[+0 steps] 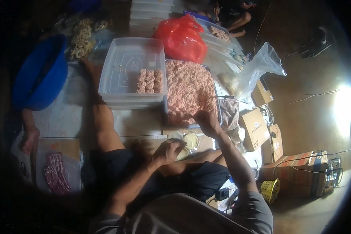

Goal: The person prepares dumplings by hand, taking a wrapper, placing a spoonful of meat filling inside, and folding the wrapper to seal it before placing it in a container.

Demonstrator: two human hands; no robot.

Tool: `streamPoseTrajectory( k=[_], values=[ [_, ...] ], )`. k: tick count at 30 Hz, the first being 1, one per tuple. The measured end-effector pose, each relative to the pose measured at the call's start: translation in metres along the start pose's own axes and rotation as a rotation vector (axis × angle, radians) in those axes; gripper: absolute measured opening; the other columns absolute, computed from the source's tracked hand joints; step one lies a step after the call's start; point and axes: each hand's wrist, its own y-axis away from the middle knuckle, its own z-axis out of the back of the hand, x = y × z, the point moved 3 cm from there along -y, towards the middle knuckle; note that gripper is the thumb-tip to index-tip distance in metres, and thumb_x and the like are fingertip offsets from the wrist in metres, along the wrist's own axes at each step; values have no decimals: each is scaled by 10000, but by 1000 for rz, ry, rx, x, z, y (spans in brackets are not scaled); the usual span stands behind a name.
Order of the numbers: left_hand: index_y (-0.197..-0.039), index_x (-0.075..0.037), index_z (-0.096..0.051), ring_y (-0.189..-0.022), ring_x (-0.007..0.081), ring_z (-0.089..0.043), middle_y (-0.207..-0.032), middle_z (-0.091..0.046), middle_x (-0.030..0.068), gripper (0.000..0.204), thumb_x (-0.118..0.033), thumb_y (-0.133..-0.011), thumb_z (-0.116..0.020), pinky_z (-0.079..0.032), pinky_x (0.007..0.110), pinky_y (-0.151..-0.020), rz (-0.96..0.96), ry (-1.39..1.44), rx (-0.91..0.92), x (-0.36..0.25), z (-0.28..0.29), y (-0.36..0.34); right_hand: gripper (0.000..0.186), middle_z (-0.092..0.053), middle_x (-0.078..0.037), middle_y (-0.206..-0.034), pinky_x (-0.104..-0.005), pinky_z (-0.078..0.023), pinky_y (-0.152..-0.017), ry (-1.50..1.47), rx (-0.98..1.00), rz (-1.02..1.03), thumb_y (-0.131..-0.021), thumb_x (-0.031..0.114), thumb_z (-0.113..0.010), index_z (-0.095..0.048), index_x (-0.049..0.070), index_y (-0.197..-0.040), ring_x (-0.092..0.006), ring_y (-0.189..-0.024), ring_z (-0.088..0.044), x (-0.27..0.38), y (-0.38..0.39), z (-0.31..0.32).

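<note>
A grey shirt (175,216) fills six o'clock. The left hand (169,151), half-curled, holds a pale wrapper (174,135); the right hand (208,121), bent-fingered, grip unclear, meets pink mince (189,84) at one o'clock. Keeping the wrapper level seems wise.

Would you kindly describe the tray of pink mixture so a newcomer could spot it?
Find the bulging red bag at top centre. Directly below it sits the rectangular tray, the right hand at its near edge. Unlike the clear box to its left, it is filled with one spread of lumpy pink mixture.
</note>
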Motion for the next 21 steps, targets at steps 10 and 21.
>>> streamPoseTrajectory(
  k=[10, 21],
  values=[
    [-1169, -54, -631, -1032, 197, -674, -1107, -693, 69, 255, -217, -972, -632, -538, 367, -947, 562, 1217, -294, -1, 17, -38, 181, -632, -20, -918, -239, -463, -784, -611, -410, -337, -952, -37, -614, -612, -20, -1131, -81, -860, -563, 26, 45, 8],
    [-1445, 27, -460, -1405, 314, -439, -1483, -502, 177, 864, -695, -970, -438, -295, 468, -1209, 306, 1795, -294, -25, 41, -91, 149, -610, -166, -844, -382, -476, -622, -228, -558, -232, -900, -62, -647, -709, 15, -1012, -316, -725, -614, 60, 55, -39]
  ],
)
